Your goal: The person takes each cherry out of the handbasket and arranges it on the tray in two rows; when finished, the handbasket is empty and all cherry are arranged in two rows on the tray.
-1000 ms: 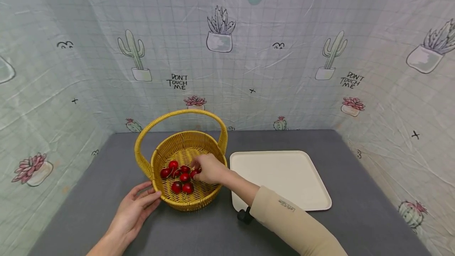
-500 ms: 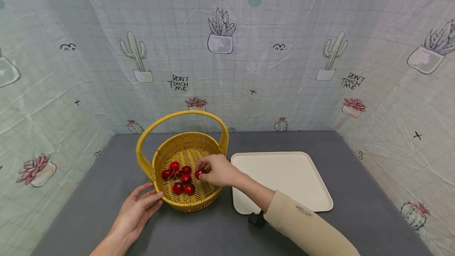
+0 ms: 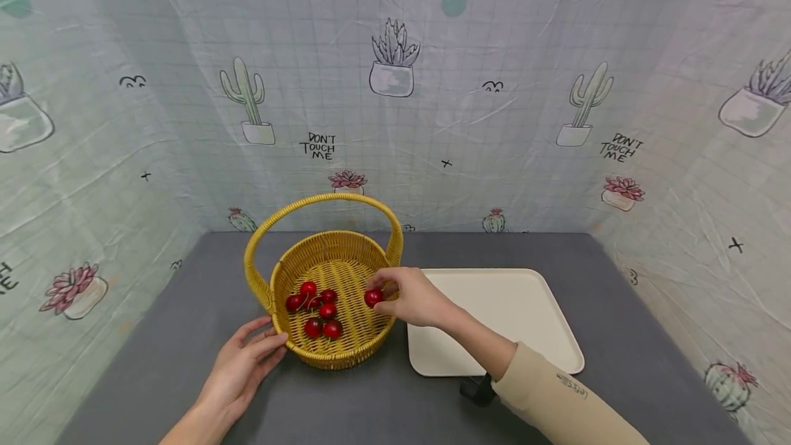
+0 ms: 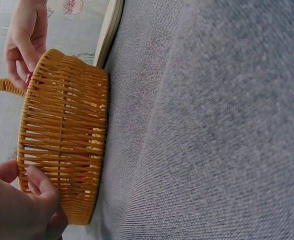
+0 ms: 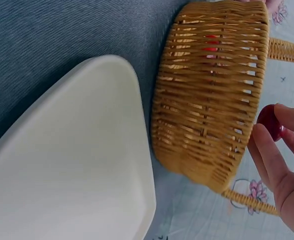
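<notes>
A round yellow wicker basket [image 3: 340, 361] with a tall arched handle stands on the left part of the table. Several dark red cherries [image 3: 327, 310] lie grouped on its floor, toward the left side. My right hand [image 3: 415, 297] pinches one cherry [image 3: 373, 298] between thumb and fingers, just above the basket's right rim. The right wrist view shows that held cherry [image 5: 270, 122] beside the rim too. Against the basket's left outer side rests my left hand [image 3: 237, 366], its fingers loosely extended and touching the rim and wall [image 4: 62, 125].
To the right of the basket lies a cream rectangular tray [image 3: 556, 335], partly beneath my right forearm. The grey tabletop [image 3: 346, 407] is backed by a patterned cloth [image 3: 445, 101] with cactus drawings, which also hangs at both sides.
My right hand has lifted one cherry away from the others and carried it right, to the basket's rim. My left hand stays at the basket's side. The head view has shifted slightly.
</notes>
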`<action>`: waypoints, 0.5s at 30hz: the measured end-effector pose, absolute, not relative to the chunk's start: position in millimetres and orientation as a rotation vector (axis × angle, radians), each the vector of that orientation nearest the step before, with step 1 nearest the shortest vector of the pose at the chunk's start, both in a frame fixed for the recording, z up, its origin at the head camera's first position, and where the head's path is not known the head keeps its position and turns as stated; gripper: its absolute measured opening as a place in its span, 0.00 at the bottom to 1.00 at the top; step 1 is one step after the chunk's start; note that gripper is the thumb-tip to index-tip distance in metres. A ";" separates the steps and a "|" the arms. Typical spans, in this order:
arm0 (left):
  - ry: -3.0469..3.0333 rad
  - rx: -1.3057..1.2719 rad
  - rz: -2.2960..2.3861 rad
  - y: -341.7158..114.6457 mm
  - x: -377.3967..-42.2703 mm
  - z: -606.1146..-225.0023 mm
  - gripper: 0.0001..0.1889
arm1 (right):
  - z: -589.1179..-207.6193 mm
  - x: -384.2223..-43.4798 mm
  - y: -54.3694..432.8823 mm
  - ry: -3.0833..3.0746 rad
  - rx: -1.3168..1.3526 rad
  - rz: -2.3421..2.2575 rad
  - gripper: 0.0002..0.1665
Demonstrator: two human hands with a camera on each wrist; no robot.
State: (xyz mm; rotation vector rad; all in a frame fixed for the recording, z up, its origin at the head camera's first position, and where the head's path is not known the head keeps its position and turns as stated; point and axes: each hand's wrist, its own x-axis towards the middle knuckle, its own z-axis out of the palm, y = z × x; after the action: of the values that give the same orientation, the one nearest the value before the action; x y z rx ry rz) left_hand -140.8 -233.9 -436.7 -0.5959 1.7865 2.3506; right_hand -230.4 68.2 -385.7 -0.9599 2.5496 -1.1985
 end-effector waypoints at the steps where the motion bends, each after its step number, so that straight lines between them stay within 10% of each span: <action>1: 1.787 -0.599 2.348 -233.9 -140.5 -437.1 0.36 | -385.4 -229.1 71.1 2.541 -0.958 -1.218 0.15; 15: 1.756 -0.615 2.368 -233.2 -141.2 -436.9 0.35 | -388.0 -223.3 119.2 2.554 -0.821 -1.419 0.16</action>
State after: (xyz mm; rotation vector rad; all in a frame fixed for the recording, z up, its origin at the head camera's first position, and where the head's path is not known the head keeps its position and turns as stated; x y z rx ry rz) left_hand -141.2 -233.2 -436.9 -0.6153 1.7560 2.3679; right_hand -223.3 119.2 -388.0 -0.8213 2.5537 -1.4191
